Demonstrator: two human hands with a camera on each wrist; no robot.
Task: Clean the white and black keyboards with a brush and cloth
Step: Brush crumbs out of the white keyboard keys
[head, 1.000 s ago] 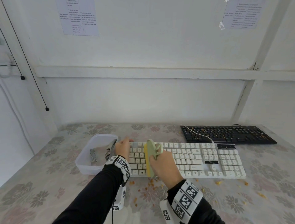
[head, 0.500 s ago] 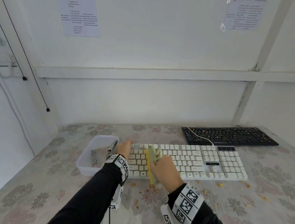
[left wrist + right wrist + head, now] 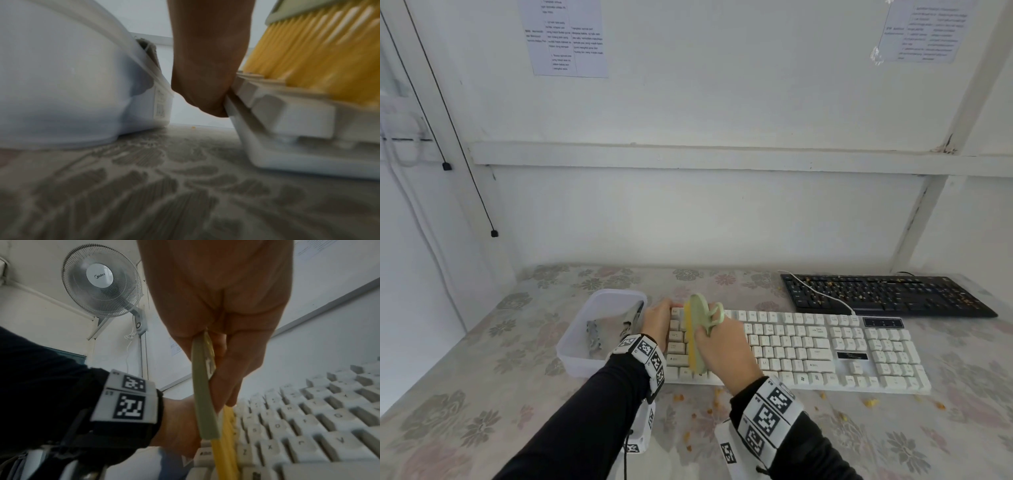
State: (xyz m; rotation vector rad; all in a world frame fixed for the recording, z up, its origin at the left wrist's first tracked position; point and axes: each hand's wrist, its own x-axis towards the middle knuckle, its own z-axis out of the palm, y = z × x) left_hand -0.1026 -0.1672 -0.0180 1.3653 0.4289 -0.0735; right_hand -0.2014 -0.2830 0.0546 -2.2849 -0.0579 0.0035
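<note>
The white keyboard (image 3: 808, 349) lies across the near middle of the table. My right hand (image 3: 722, 353) grips a green brush (image 3: 697, 329) with yellow bristles, held on edge over the keyboard's left keys; the bristles (image 3: 225, 443) touch the keys (image 3: 308, 426). My left hand (image 3: 659, 322) holds the keyboard's top-left corner, pressed against its left edge (image 3: 287, 129). The black keyboard (image 3: 887, 298), strewn with orange crumbs, lies behind at the right. A grey cloth (image 3: 599, 334) sits in the plastic tub.
A translucent plastic tub (image 3: 571, 346) stands just left of the white keyboard, close to my left hand (image 3: 205, 73). Orange crumbs (image 3: 709, 411) lie on the flowered tablecloth in front of the keyboard. A white cable (image 3: 822, 294) crosses the black keyboard. The wall is right behind.
The brush swept down the left keys toward the keyboard's front edge, then came back up to the far rows. My left hand has stayed on the keyboard's corner.
</note>
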